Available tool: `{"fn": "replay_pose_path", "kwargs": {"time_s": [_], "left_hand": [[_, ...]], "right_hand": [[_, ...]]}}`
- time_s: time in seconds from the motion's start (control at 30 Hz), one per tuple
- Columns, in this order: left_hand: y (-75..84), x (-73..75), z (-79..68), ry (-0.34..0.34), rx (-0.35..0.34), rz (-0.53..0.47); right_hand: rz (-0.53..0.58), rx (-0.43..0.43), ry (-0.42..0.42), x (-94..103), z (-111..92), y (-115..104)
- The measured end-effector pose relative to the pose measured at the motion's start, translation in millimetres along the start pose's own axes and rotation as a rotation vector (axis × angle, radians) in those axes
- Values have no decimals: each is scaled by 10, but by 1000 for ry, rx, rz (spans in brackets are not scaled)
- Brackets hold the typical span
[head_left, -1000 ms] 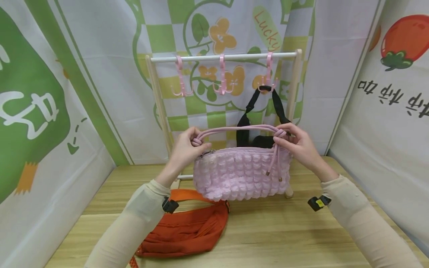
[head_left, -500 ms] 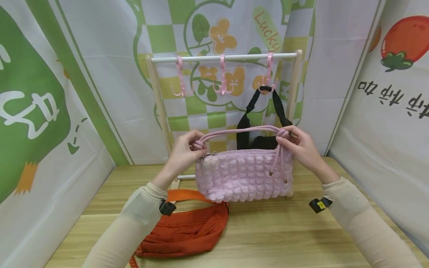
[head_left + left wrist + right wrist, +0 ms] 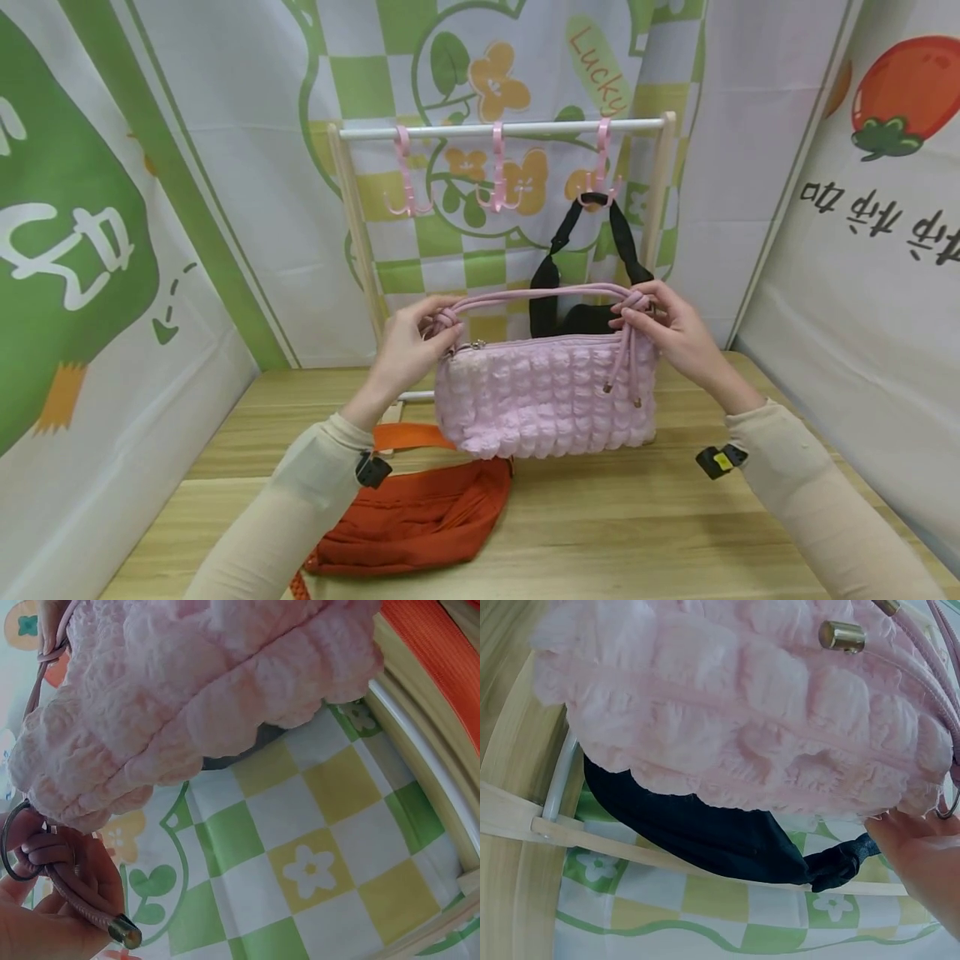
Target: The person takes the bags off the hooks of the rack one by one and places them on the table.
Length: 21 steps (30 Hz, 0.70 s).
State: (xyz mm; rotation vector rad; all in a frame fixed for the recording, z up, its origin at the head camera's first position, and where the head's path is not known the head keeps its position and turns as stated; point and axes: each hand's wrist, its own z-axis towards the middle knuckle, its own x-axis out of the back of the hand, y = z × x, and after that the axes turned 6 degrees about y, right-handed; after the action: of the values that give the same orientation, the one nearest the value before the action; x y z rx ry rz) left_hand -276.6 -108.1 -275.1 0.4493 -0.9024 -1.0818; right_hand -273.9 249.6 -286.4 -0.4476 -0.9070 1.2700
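Note:
A pink puffy handbag (image 3: 547,396) hangs upright between both hands, above the table. My left hand (image 3: 408,346) pinches the knotted end of its cord strap (image 3: 540,293) at the left. At the right knot, my right hand (image 3: 675,329) grips the strap's other end, where two cord tails with metal tips dangle. In the left wrist view, the knot (image 3: 52,855) and a metal ring show between the fingers. The right wrist view has the bag's quilted side (image 3: 742,705) close up, with part of the right hand (image 3: 922,859) at the edge.
Behind the bag stands a rack (image 3: 525,127) with three pink hooks (image 3: 497,171). A black bag (image 3: 588,319) hangs from the right hook, partly hidden by the pink one. An orange-red bag (image 3: 420,521) lies on the wooden table (image 3: 637,533) at front left.
The pink handbag has dropped slightly and shifted a little to the right, with both hands still holding its strap ends. The other bags have stayed put.

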Motion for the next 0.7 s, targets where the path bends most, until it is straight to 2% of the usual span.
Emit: {"fn": "replay_pose_path", "kwargs": {"time_s": [0.2,0.37,0.47,0.6,0.7], "left_hand": [[-33,-19,-4,25,-51,38],[-51,-24,-12,9,-69,26],[-62,-21,-15,-2,-77,27],[-79,-12,-21,-43,-50,20],[-102,-5,-18,-117,4,-24]], "right_hand": [[-83,-16,13,9,-14,-15],[-182,-22,33,19,-20,-14],[-198,-27,23,32,-24,3],[-183,-53,-12,57,-35,34],[-154,-84,-51,82,-43,57]]}}
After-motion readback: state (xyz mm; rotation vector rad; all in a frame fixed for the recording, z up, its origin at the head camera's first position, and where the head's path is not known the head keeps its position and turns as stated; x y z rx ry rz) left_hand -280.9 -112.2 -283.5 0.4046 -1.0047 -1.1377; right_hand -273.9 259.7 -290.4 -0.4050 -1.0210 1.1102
